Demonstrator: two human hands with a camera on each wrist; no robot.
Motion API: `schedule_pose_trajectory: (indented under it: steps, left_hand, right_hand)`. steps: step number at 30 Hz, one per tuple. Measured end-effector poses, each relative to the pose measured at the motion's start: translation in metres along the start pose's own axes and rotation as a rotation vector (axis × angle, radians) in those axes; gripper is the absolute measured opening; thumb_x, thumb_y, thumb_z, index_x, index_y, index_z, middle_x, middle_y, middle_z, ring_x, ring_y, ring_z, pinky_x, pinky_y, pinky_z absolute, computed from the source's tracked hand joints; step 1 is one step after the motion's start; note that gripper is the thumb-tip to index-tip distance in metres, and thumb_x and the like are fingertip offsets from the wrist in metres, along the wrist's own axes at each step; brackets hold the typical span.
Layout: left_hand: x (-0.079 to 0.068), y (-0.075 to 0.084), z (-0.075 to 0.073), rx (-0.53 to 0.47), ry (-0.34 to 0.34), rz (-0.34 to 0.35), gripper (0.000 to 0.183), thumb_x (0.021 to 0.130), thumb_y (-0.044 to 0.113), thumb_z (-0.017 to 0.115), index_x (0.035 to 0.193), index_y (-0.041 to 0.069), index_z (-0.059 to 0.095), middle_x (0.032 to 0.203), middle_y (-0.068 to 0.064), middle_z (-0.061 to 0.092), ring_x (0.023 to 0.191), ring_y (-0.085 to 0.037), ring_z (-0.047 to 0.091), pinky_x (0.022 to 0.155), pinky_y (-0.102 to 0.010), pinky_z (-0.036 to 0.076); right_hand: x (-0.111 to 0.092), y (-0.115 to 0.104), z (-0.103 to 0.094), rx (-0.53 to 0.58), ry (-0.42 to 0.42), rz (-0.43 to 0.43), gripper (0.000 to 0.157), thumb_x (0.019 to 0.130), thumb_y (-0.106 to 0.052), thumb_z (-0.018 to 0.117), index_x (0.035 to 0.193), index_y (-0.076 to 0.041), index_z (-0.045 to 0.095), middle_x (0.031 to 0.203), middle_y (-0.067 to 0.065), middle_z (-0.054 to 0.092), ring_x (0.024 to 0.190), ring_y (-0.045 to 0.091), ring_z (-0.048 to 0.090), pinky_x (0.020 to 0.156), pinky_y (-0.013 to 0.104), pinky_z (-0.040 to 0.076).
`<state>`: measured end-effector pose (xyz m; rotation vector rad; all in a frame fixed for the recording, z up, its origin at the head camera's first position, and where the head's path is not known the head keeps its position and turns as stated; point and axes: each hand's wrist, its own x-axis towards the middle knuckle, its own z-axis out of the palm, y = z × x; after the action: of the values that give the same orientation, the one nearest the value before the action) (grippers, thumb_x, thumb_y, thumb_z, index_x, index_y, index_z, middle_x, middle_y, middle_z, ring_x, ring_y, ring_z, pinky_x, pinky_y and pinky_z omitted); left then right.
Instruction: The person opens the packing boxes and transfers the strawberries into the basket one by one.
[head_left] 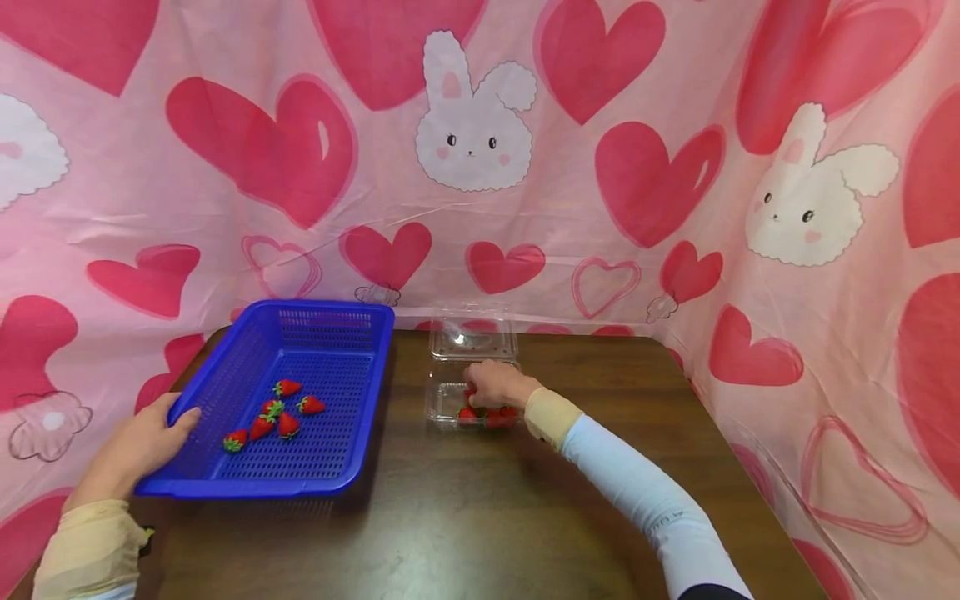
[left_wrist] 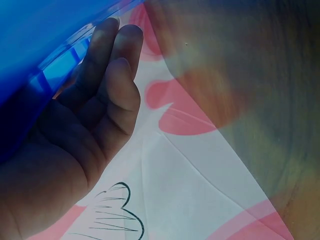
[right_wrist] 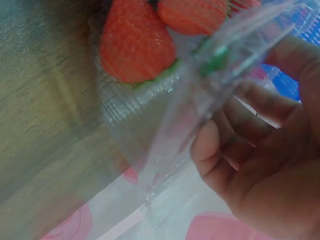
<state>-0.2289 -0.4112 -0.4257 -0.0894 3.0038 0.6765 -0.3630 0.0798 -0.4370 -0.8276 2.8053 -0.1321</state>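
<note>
My left hand [head_left: 142, 442] grips the left rim of a blue plastic basket [head_left: 352, 487], thumb over the edge; in the left wrist view its fingers [left_wrist: 122, 85] curl against the basket's underside. Several red strawberries [head_left: 287, 425] with green leaves lie on the basket floor. My right hand [head_left: 498, 383] reaches into an open clear plastic box [head_left: 438, 400]. Its thumb and forefinger pinch a strawberry, whose green leaves [right_wrist: 215, 61] show through the box wall, the fingertips partly hidden. Beneath the hand, other strawberries [right_wrist: 135, 45] lie in the box.
The box's clear lid [head_left: 472, 333] stands raised at the back. Both containers are on a dark brown wooden table [head_left: 465, 517]. A pink cloth [head_left: 480, 208] printed with hearts and rabbits hangs behind and along the sides.
</note>
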Motion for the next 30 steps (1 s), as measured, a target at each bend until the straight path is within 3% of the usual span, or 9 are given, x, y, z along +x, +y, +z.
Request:
schedule_pose_trajectory:
  steps: [8,13,17,24,30]
  left_hand:
    - [-0.001,-0.001,-0.001,0.0,-0.029,-0.033,0.073,0.102,0.042,0.042,0.139,-0.019,0.025,0.122,-0.048,0.042,0.1,-0.061,0.051,0.083,-0.071,0.044]
    - [-0.003,0.0,-0.001,0.005,-0.023,-0.025,0.071,0.102,0.041,0.043,0.137,-0.019,0.026,0.12,-0.048,0.044,0.098,-0.061,0.052,0.081,-0.07,0.044]
    - [-0.002,0.002,0.0,0.007,-0.002,-0.01,0.066,0.102,0.037,0.043,0.135,-0.018,0.029,0.117,-0.047,0.047,0.095,-0.058,0.054,0.08,-0.068,0.045]
    - [-0.001,0.004,-0.001,0.003,-0.007,-0.007,0.067,0.102,0.037,0.043,0.136,-0.019,0.028,0.117,-0.047,0.047,0.095,-0.057,0.054,0.08,-0.068,0.046]
    - [-0.002,0.004,-0.004,-0.001,-0.028,-0.034,0.07,0.102,0.04,0.043,0.138,-0.018,0.026,0.118,-0.046,0.045,0.095,-0.056,0.054,0.079,-0.067,0.047]
  right_hand:
    - [0.002,-0.006,-0.008,0.24,0.357,-0.069,0.015,0.087,-0.025,0.065,0.087,-0.015,0.054,0.07,-0.004,0.052,0.061,0.01,0.045,0.053,0.023,0.038]
    - [0.003,-0.022,-0.019,0.323,0.509,-0.155,0.013,0.085,-0.022,0.066,0.092,-0.014,0.059,0.078,-0.005,0.064,0.068,0.008,0.055,0.063,0.022,0.047]
    - [0.006,-0.038,-0.03,0.344,0.541,-0.182,0.012,0.086,-0.022,0.066,0.092,-0.013,0.061,0.082,-0.003,0.067,0.07,0.009,0.058,0.066,0.021,0.05]
    - [0.018,-0.074,-0.053,0.377,0.523,-0.248,0.012,0.088,-0.026,0.065,0.09,-0.014,0.062,0.082,-0.003,0.067,0.071,0.008,0.058,0.066,0.018,0.048]
    - [0.035,-0.112,-0.077,0.335,0.498,-0.282,0.015,0.09,-0.029,0.066,0.093,-0.015,0.061,0.082,-0.006,0.067,0.068,0.007,0.057,0.062,0.014,0.045]
